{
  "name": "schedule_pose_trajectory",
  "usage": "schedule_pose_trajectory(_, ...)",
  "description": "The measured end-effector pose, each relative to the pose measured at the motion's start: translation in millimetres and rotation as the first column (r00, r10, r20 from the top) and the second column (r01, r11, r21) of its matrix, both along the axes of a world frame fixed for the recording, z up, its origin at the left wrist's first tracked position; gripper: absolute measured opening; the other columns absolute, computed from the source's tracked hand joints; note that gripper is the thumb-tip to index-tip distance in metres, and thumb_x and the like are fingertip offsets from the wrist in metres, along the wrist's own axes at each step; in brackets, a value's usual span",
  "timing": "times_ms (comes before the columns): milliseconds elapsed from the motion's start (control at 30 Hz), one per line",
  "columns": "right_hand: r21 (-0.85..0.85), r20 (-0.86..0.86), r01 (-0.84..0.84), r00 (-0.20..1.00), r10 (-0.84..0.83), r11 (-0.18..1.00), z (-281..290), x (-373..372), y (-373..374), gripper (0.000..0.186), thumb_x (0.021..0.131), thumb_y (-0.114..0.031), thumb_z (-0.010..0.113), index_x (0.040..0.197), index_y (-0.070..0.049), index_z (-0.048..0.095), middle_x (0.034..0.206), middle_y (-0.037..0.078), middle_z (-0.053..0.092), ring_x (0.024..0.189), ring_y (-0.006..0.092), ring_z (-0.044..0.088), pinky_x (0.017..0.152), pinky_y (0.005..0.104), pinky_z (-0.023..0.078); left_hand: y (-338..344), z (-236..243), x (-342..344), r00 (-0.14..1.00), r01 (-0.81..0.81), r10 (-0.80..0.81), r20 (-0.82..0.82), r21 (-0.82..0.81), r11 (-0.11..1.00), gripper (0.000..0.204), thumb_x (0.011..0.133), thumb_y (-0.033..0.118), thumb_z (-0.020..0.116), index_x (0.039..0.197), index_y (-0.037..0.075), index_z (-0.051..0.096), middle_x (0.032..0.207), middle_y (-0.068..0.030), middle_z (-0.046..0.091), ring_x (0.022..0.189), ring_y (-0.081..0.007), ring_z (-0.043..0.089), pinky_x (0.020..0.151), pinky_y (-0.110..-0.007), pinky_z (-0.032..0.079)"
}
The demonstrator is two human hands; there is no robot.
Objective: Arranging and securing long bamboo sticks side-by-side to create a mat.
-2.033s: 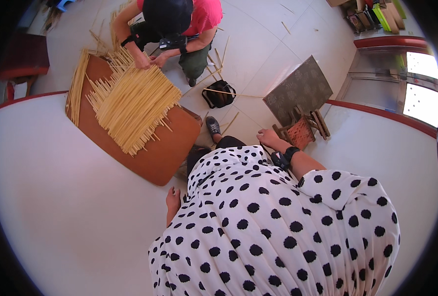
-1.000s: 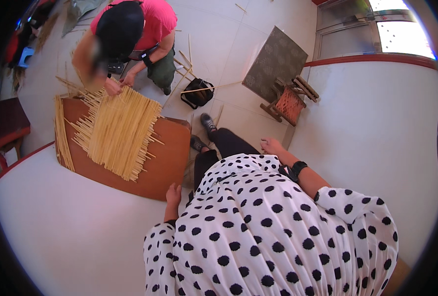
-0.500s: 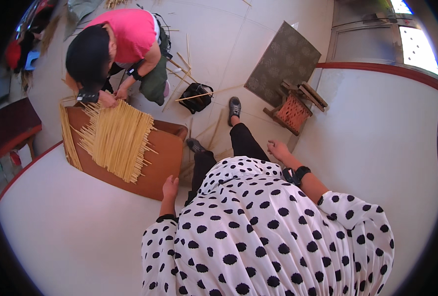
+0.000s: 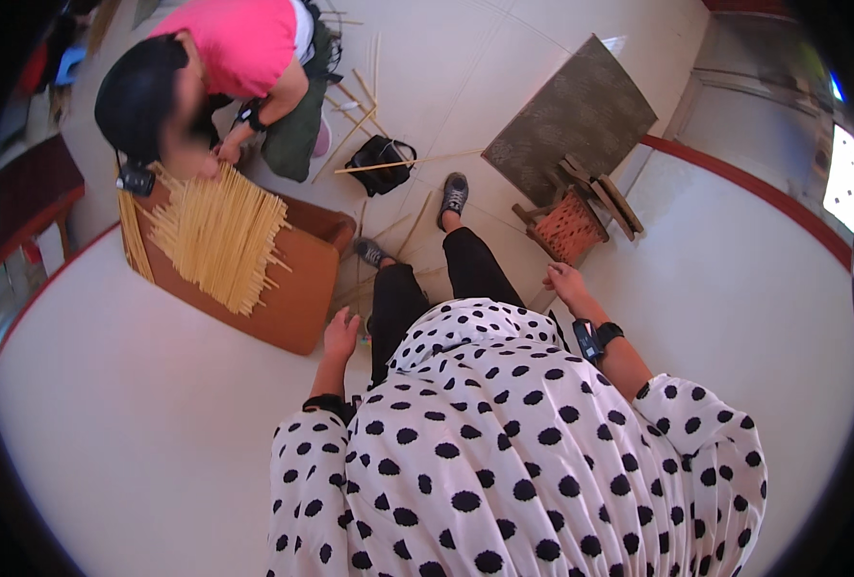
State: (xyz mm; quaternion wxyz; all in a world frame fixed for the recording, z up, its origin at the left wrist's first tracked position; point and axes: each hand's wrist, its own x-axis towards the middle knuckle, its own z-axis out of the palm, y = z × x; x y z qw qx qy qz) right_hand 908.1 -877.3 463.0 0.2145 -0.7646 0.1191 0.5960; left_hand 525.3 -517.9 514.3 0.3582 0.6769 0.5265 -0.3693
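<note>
My left hand (image 4: 342, 334) hangs empty beside my left leg, its fingers apart, close to the near right corner of a brown table (image 4: 304, 288). On that table lies a partly woven mat of pale flat strips (image 4: 217, 236), its strip ends uneven along the near side. My right hand (image 4: 565, 283) hangs at my other side with fingers loosely bent and apart, holding nothing. The nearest thing to it is a low wooden stool with a reddish woven seat (image 4: 567, 228). A co-worker in a pink top (image 4: 239, 43) bends over the mat's far edge, one hand (image 4: 227, 152) at the strips.
Ahead of my feet, a black bag (image 4: 381, 165) sits on the tiled floor among loose strips (image 4: 362, 115). A dark patterned board (image 4: 571, 111) lies beyond the stool. White walls (image 4: 90, 385) stand on both sides. A dark red wooden bench (image 4: 33, 212) is at far left.
The view has shifted slightly as I step, so the table and mat sit higher in it. The co-worker's head has moved left and lower over the mat. My hands have swung slightly, still empty.
</note>
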Motion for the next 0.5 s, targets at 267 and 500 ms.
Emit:
schedule_pose_trajectory(267, 0.006, 0.012, 0.055, 0.998, -0.055, 0.998, -9.2, -18.3, 7.7, 0.042, 0.095, -0.023, 0.055, 0.127, 0.005, 0.057, 0.093, 0.015, 0.071, 0.082, 0.0208, 0.069, 0.074, 0.0319, 0.055, -7.7, -4.4, -26.5, 0.992, -0.127, 0.128, 0.000, -0.033, 0.991, 0.053, 0.091, 0.034, 0.060, 0.133, 0.002, 0.053, 0.121, -0.0231, 0.064, 0.113, -0.0356, 0.061, 0.096, -0.041, 0.047)
schedule_pose_trajectory(500, -0.019, 0.010, -0.201, 0.980, 0.201, 0.979, -8.2, -60.5, 42.4, 0.043, 0.097, -0.033, 0.054, 0.131, -0.007, 0.057, 0.096, 0.009, 0.070, 0.082, 0.0181, 0.067, 0.069, 0.0288, 0.048, -93.9, -50.0, -173.1, 0.952, -0.304, 0.303, -0.035, -0.196, 0.932, 0.061, 0.090, 0.042, 0.059, 0.135, 0.003, 0.051, 0.120, -0.0247, 0.063, 0.114, -0.0370, 0.060, 0.097, -0.042, 0.046)
